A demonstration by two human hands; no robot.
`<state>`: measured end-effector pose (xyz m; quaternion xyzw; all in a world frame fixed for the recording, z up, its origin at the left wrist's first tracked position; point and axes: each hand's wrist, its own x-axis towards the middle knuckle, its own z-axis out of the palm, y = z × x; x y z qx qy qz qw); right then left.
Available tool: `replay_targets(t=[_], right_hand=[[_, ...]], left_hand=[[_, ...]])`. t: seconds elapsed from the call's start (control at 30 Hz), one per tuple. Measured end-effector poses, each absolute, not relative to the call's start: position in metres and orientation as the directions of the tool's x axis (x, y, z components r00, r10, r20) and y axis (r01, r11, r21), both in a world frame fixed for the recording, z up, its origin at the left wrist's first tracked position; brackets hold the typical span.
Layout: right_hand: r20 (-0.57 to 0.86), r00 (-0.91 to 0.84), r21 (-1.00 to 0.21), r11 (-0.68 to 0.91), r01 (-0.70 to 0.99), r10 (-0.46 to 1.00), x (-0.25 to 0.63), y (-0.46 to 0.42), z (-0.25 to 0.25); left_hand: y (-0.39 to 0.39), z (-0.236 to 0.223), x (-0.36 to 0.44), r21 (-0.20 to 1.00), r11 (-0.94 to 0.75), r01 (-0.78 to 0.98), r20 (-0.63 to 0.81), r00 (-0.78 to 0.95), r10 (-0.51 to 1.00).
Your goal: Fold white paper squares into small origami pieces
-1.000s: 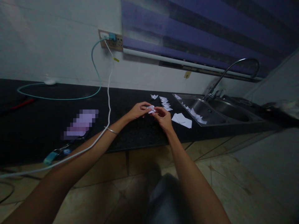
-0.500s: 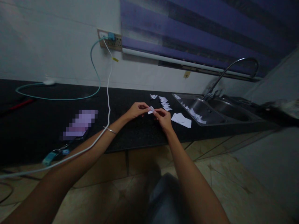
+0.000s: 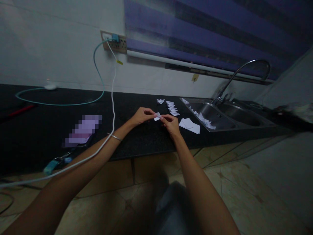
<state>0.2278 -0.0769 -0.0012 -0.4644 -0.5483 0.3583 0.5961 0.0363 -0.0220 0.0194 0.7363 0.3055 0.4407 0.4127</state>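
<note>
A small folded piece of white paper [image 3: 157, 116] is held just above the dark countertop [image 3: 144, 143]. My left hand [image 3: 143, 115] pinches its left side, and my right hand [image 3: 171, 124] grips its right side between thumb and fingers. Beyond my hands stands a single folded paper boat [image 3: 160, 101]. Beside it runs a row of several folded paper boats [image 3: 172, 108]. To the right of my right hand lies a loose stack of white paper sheets [image 3: 189, 126]. More folded white paper pieces [image 3: 202, 120] line the near rim of the sink.
A double steel sink [image 3: 226, 115] with a curved faucet [image 3: 244, 67] is on the right. A white cable [image 3: 113, 98] hangs from the wall socket [image 3: 117, 43] and crosses my left forearm. A teal cable [image 3: 61, 104], a blurred-out phone-like item [image 3: 84, 129] and keys [image 3: 52, 165] lie left.
Almost nothing differs. Both hands keep hold of the folded paper, which is turned very slightly, and the camera view has shifted a little.
</note>
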Motion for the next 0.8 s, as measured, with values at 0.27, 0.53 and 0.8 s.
replay_targets(t=[0.27,0.53,0.8], right_hand=[[0.34,0.158,-0.937,0.32,0.138,0.927,0.2257,-0.0796,0.0002],[0.314,0.152,-0.948,0.3,0.108,0.937,0.2258,-0.0785,-0.0012],[0.367,0.091,-0.926,0.354,0.128,0.926,0.2252,-0.0799,-0.0007]], left_hand=[[-0.022,0.0193,0.0357,0.861,-0.502,0.078,0.424,0.434,0.795],[-0.0201,0.0177,0.0374,0.859,-0.507,0.077,0.431,0.424,0.796],[-0.019,0.0171,0.037,0.846,-0.527,0.079,0.451,0.419,0.788]])
